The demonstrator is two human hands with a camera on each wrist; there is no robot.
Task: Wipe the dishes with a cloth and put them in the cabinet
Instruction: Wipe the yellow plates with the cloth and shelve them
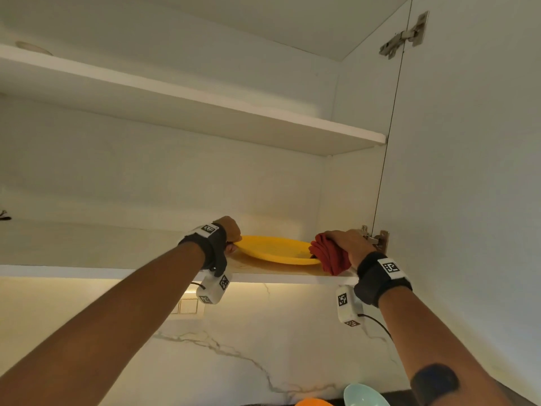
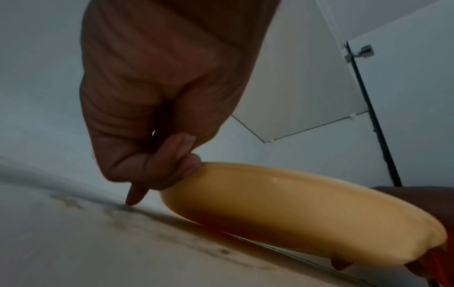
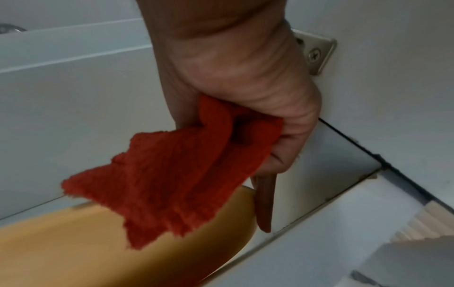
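Both hands hold yellow plate at shelf edge

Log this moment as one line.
stage: shelving | left hand: grips plate rim | right hand: holds cloth, at plate | plate: on bottom shelf

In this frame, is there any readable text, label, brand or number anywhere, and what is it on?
No readable words or numbers anywhere.
Black-and-white square marker tags on the left wristband and right wristband: coded patterns, not text.
Same patterns on the white wrist camera blocks.
Round yellow plastic plate, crumpled red cloth, white cabinet shelf: unmarked.
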